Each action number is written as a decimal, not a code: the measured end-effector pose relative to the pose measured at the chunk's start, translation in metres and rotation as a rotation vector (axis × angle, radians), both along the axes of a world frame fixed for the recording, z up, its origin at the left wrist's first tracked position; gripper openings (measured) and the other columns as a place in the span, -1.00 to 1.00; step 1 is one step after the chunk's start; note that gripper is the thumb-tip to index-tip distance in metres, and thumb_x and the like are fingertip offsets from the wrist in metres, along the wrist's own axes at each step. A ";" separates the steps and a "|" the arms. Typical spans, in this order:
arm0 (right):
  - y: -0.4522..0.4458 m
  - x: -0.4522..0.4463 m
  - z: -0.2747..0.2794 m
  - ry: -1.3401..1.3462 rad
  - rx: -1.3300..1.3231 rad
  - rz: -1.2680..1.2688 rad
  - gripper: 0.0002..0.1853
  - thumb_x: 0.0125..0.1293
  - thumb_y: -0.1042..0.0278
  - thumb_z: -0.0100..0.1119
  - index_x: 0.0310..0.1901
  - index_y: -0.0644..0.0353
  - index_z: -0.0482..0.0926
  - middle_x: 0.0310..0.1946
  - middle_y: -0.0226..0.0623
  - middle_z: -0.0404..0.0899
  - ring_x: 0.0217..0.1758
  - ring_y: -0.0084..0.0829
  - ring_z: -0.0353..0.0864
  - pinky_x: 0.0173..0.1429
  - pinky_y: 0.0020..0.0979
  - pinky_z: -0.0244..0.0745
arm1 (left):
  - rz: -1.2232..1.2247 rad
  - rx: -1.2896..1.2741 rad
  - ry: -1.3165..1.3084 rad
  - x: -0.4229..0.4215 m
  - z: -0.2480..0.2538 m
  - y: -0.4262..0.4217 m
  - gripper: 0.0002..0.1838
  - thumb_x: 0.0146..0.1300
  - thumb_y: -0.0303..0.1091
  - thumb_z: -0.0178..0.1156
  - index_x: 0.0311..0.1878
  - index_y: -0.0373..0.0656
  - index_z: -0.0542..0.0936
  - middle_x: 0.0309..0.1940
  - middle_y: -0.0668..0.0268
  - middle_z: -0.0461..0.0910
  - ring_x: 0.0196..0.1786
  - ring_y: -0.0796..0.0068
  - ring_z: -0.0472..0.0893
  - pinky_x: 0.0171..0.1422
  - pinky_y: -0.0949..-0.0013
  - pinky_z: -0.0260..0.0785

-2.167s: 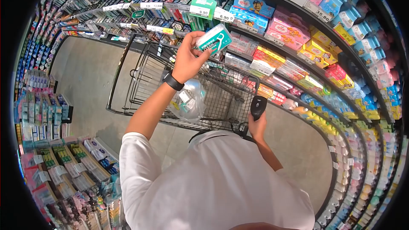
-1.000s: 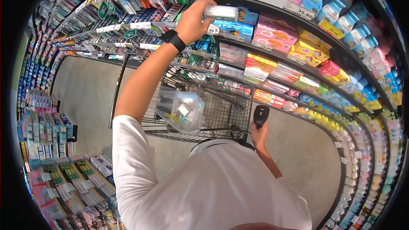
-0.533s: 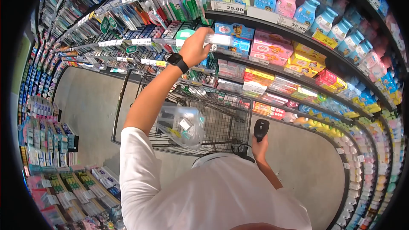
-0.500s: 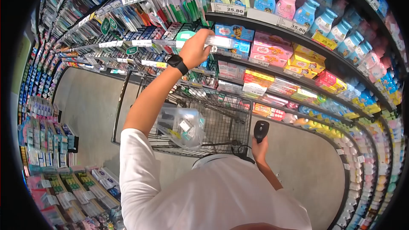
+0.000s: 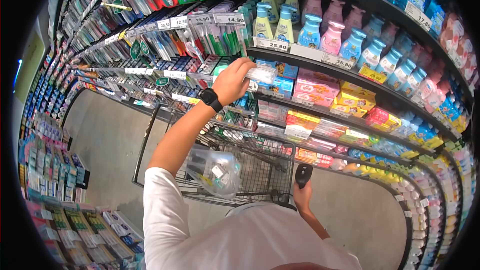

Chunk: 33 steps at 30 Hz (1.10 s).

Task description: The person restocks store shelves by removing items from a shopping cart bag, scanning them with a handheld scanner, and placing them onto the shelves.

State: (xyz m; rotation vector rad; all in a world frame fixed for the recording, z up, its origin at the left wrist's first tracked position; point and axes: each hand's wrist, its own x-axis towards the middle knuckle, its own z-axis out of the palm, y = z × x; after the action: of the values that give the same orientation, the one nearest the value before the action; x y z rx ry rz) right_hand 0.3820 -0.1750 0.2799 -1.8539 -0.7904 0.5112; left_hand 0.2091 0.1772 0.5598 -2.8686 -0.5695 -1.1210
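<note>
My left hand point(image 5: 233, 85), with a black watch on its wrist, is raised to the middle shelf. Its fingers are closed round a clear plastic pack point(image 5: 262, 74) with pale contents I cannot make out. Right behind that pack sit blue boxes point(image 5: 280, 86) with cartoon pictures, beside pink boxes point(image 5: 314, 89). Low on the right, my right hand point(image 5: 302, 196) grips a black handheld scanner point(image 5: 303, 175), held upright past the cart's corner. Part of that hand's grip is hidden.
A wire shopping cart point(image 5: 260, 170) stands before me with a clear plastic bag point(image 5: 215, 172) of goods in it. Toothbrush packs point(image 5: 220, 32) hang at upper left. Pump bottles point(image 5: 352, 45) line the upper right shelf. More stocked racks point(image 5: 57, 160) stand at left.
The view has tilted upward, so shelves and cart sit lower in the picture. The clear pack in my left hand is turned and shows more of its side. My right hand still holds the scanner.
</note>
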 end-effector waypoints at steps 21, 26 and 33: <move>0.005 0.011 -0.007 -0.027 0.009 -0.031 -0.71 0.19 0.35 0.31 -0.09 0.21 0.52 -0.32 -0.01 0.67 -0.18 0.06 0.69 -0.09 -0.15 0.53 | -0.004 0.762 -0.437 0.066 0.239 0.024 -0.46 0.10 -0.60 0.30 0.19 -0.15 0.47 -0.02 0.06 0.59 0.03 -0.01 0.58 0.13 0.15 0.45; 0.003 0.010 -0.011 -0.001 0.017 -0.066 -0.70 0.19 0.30 0.32 -0.09 0.21 0.52 -0.32 0.00 0.67 -0.17 0.07 0.70 -0.10 -0.13 0.53 | 0.161 0.394 -0.222 0.087 0.285 0.001 -0.50 0.11 -0.59 0.19 0.17 -0.13 0.46 0.03 -0.02 0.47 0.11 -0.08 0.50 0.18 0.10 0.38; -0.008 0.011 -0.009 0.012 0.029 -0.078 -0.68 0.16 0.34 0.32 -0.09 0.24 0.51 -0.33 0.01 0.68 -0.17 0.03 0.72 -0.11 -0.15 0.55 | 0.304 0.388 0.088 0.104 0.309 0.069 -0.46 0.09 -0.49 0.29 0.21 -0.08 0.50 0.00 0.05 0.62 0.08 -0.03 0.59 0.21 0.06 0.45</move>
State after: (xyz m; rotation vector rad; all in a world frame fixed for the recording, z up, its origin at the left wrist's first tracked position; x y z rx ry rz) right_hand 0.3933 -0.1827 0.2708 -1.8454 -0.7112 0.4579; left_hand 0.3134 0.2465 0.8691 -2.3916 -0.6695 -0.9320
